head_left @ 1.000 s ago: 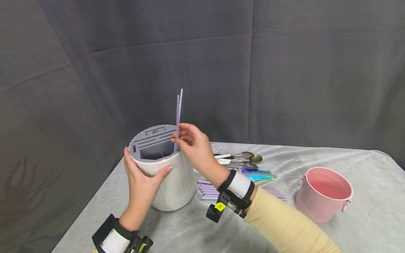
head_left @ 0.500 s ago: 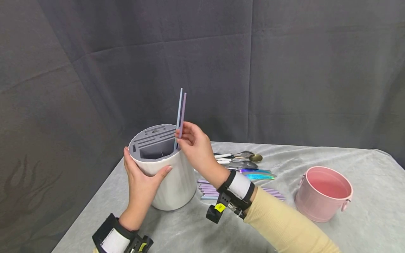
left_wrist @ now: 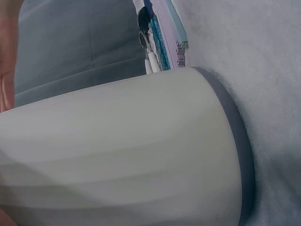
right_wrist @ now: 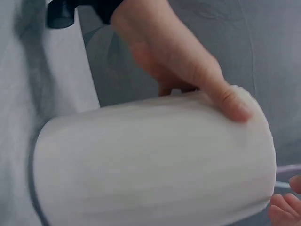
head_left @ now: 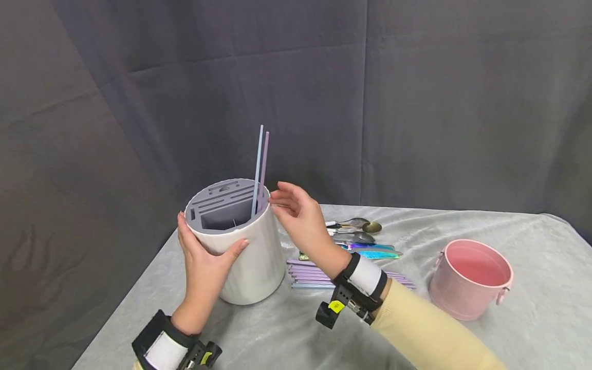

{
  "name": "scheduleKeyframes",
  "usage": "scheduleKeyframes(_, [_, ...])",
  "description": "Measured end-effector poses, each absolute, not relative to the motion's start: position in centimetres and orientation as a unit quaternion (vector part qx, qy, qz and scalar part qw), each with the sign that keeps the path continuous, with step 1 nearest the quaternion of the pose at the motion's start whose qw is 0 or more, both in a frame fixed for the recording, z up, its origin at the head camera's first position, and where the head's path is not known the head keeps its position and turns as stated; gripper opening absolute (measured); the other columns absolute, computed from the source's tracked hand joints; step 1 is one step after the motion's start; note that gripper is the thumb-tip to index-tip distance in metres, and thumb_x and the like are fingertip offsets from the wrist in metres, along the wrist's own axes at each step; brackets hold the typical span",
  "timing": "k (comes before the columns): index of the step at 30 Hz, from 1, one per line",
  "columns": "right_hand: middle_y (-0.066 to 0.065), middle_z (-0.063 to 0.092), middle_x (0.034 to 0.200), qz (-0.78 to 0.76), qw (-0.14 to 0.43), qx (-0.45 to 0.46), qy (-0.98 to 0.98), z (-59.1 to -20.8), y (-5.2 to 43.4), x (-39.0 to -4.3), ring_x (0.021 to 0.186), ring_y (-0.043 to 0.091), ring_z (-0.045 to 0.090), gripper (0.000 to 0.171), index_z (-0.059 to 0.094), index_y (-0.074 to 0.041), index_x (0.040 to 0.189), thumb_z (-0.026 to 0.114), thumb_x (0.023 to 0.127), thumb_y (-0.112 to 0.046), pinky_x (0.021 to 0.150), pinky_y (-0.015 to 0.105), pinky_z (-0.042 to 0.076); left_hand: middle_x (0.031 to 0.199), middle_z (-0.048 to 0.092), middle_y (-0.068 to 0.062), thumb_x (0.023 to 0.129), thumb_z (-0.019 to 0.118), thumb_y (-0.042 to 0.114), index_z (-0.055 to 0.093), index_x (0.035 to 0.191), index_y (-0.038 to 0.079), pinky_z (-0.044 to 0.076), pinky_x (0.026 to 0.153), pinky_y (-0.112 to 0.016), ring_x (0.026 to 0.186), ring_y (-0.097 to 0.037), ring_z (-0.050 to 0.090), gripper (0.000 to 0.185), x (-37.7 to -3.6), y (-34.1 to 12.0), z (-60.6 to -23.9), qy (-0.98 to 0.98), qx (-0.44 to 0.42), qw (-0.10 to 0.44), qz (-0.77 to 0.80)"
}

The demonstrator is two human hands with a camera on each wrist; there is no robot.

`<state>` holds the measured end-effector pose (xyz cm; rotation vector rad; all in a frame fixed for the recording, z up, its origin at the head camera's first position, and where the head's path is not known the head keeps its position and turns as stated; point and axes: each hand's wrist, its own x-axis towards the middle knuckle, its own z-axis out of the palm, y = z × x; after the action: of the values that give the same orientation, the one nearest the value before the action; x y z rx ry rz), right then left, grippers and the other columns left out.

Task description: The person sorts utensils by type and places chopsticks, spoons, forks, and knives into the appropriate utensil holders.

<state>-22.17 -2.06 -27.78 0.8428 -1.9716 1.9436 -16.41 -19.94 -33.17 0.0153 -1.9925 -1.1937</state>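
Note:
A white cylindrical utensil holder with a grey slotted top stands on the left of the cloth. My left hand grips its near left side, thumb across the front and fingers round the far edge. Two chopsticks, one light blue and one purple, stand upright at the right end of the large compartment, leaning slightly right. Just beyond the right rim is my right hand, its fingers loosely bent and off both sticks. In the right wrist view, the left thumb lies along the holder's wall.
Several purple and blue chopsticks lie on the table right of the holder, partly behind the right wrist. Behind them lie iridescent knives and several spoons. A pink bucket stands at the right. Grey curtain hangs behind.
The purple chopstick, pinched in my right hand earlier, now stands in the holder beside the blue one. My right hand has let go and moved a little right. The left hand keeps its hold.

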Motion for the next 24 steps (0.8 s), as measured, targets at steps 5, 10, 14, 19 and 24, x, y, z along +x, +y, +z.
scheduleKeyframes(5, [0.02,0.066,0.111,0.639,0.11,0.265,-0.714,-29.4,-0.2,-22.3,0.107,0.03,0.063,0.034,0.057,0.009,0.122,0.063,0.089,0.007,0.091,0.039,0.049,0.155,0.012,-0.023,0.068,0.088,0.016,0.002,0.153,-0.001,0.018,0.112,-0.055,0.141,-0.034,0.018,0.121,-16.4,-20.0,-33.0,-0.788,0.015,0.391,-0.476])
scheduleKeyframes(10, [0.017,0.068,0.105,0.566,0.059,0.266,-0.778,-32.0,1.8,-22.2,0.101,0.029,0.065,0.027,0.063,0.008,0.114,0.065,0.088,0.004,0.087,0.038,0.051,0.156,0.012,-0.021,0.069,0.088,0.017,0.002,0.153,0.0,0.018,0.113,-0.051,0.141,-0.032,0.018,0.121,-16.3,-20.1,-32.9,-0.786,0.018,0.392,-0.478])
scheduleKeyframes(14, [0.018,0.068,0.105,0.508,0.017,0.26,-0.821,-34.1,3.3,-22.2,0.099,0.03,0.065,0.024,0.065,0.007,0.111,0.065,0.088,0.003,0.085,0.038,0.052,0.156,0.012,-0.021,0.069,0.087,0.016,0.003,0.153,0.0,0.017,0.113,-0.051,0.141,-0.031,0.017,0.12,-16.3,-20.2,-32.9,-0.785,0.019,0.392,-0.479])
scheduleKeyframes(19, [0.018,0.068,0.1,0.443,-0.023,0.248,-0.861,-35.6,5.0,-22.1,0.092,0.029,0.064,0.02,0.067,0.009,0.106,0.065,0.087,0.002,0.079,0.038,0.052,0.157,0.011,-0.02,0.07,0.086,0.014,0.002,0.153,0.001,0.017,0.113,-0.052,0.141,-0.031,0.016,0.119,-16.2,-20.1,-32.8,-0.785,0.019,0.387,-0.484])
scheduleKeyframes(24, [0.013,0.067,0.09,0.372,-0.036,0.268,-0.888,-36.6,5.9,-22.0,0.083,0.023,0.061,0.017,0.069,0.009,0.099,0.068,0.084,0.002,0.074,0.036,0.052,0.157,0.011,-0.019,0.07,0.086,0.013,0.002,0.153,0.002,0.016,0.113,-0.052,0.142,-0.03,0.016,0.119,-16.3,-20.0,-32.8,-0.784,0.018,0.384,-0.487])
